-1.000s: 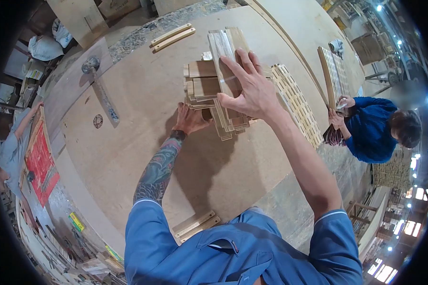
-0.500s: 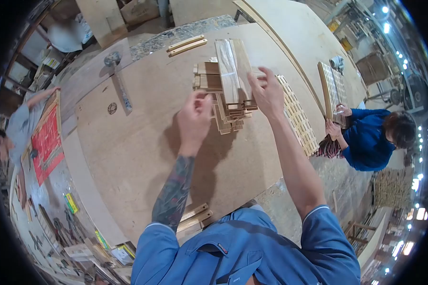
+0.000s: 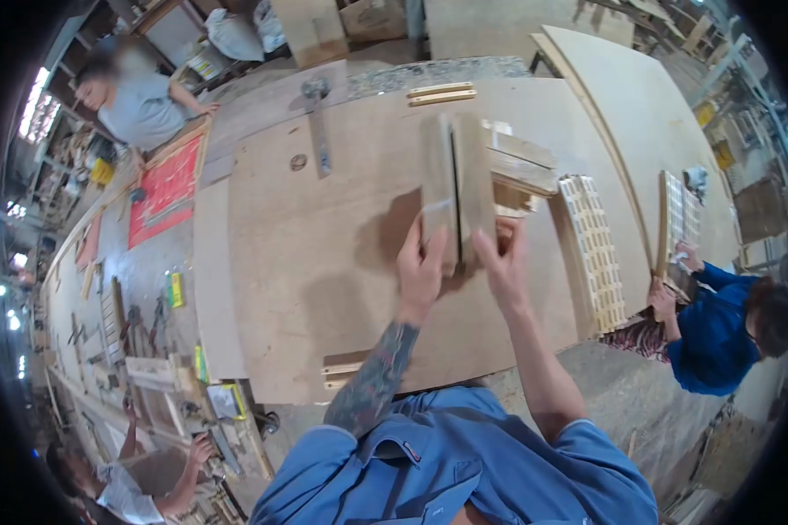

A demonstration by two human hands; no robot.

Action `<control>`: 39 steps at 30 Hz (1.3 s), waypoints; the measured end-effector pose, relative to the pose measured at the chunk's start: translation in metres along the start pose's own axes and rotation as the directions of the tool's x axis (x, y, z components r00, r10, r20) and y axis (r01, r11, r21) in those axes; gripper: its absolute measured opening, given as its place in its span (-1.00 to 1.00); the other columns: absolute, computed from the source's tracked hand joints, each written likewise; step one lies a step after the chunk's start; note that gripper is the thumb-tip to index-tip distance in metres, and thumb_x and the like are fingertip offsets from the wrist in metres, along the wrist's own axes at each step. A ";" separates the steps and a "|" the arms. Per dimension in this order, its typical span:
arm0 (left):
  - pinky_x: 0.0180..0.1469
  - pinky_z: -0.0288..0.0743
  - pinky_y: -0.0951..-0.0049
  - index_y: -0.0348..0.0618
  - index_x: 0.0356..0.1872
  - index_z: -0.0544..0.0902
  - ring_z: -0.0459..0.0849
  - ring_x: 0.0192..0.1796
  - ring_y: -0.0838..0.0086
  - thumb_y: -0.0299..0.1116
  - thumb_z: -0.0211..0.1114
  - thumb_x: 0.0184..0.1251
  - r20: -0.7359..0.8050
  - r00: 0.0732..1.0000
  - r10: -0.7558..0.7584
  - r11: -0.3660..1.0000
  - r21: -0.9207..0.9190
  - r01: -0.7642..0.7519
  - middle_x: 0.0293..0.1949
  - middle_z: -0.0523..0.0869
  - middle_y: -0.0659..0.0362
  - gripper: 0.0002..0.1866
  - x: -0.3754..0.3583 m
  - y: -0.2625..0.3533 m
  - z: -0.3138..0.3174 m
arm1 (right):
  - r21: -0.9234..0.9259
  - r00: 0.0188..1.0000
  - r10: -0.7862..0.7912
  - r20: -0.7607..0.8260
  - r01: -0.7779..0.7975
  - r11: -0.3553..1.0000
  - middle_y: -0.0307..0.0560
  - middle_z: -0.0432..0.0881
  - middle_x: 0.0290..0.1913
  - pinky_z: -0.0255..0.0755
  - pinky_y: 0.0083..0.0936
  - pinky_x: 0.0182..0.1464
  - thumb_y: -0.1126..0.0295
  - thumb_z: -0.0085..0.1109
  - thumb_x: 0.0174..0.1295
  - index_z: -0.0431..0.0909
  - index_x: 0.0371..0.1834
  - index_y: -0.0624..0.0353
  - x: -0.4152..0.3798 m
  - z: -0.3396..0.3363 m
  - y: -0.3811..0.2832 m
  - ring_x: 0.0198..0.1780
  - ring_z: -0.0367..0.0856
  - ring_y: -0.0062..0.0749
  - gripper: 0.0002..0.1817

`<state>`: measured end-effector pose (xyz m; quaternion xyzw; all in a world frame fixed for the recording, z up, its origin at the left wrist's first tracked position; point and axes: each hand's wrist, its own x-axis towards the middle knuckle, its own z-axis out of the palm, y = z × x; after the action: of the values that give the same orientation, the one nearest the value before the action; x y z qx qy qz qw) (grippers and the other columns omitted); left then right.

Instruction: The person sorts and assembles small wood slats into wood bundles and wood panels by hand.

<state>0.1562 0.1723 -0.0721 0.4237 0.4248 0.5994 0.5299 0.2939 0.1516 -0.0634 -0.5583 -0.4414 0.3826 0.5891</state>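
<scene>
My left hand is closed around the near end of a light wooden board. Against its right side, a narrow dark gap between them, lies a second wooden board, gripped near its lower end by my right hand. Both boards are raised above the table and slightly blurred, long sides pointing away from me. Just right of them, partly hidden behind the boards and my right hand, is a pile of wooden boards. My fingers under the boards are hidden.
On the tabletop lie paired drilled strips, a slatted wooden panel and a hammer-like tool. A person in blue handles another panel at right. Other people are at left, one beside a red sheet.
Both hands, empty and apart beside the pile before, have closed on two boards and lifted them off it toward the left. The camera view has turned, shifting the surroundings.
</scene>
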 end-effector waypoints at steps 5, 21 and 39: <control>0.03 0.51 0.56 -0.34 0.32 0.51 0.61 -0.06 0.67 -0.26 0.24 0.52 -0.251 0.935 -0.251 0.905 0.282 0.318 -0.06 0.73 0.23 -0.53 -0.093 -0.022 -0.177 | -0.040 0.901 0.378 0.213 -0.379 0.925 -0.27 0.47 -0.34 0.41 -0.64 -0.38 0.22 0.34 0.34 0.28 0.35 0.21 -0.090 0.061 0.065 -0.36 0.49 -0.64 -0.37; 0.20 0.48 0.04 -0.32 0.33 0.39 0.57 0.18 -0.09 0.01 0.48 0.08 -0.295 0.933 -0.208 0.415 0.837 0.357 0.16 0.55 -0.22 -0.13 -0.047 -0.050 -0.291 | -0.849 0.933 0.359 0.004 -0.187 0.495 0.21 0.60 0.15 0.49 -0.18 0.21 -0.05 0.52 -0.07 0.47 0.21 0.26 -0.106 0.199 0.106 0.19 0.60 0.05 -0.16; 0.30 0.35 0.01 -0.34 0.23 0.46 0.44 0.28 -0.07 -0.14 0.43 0.11 -0.402 0.915 0.034 0.389 0.849 0.358 0.09 0.56 -0.17 -0.30 -0.053 -0.070 -0.337 | -0.845 0.957 0.244 -0.154 -0.256 0.470 0.20 0.51 0.24 0.42 -0.06 0.24 -0.03 0.27 0.27 0.35 0.32 0.19 -0.117 0.197 0.123 0.27 0.49 0.10 -0.30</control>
<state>-0.1430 0.1051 -0.2362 0.4826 0.8092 0.2802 0.1836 0.0750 0.1150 -0.1988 -0.8361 -0.4825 0.1926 0.1760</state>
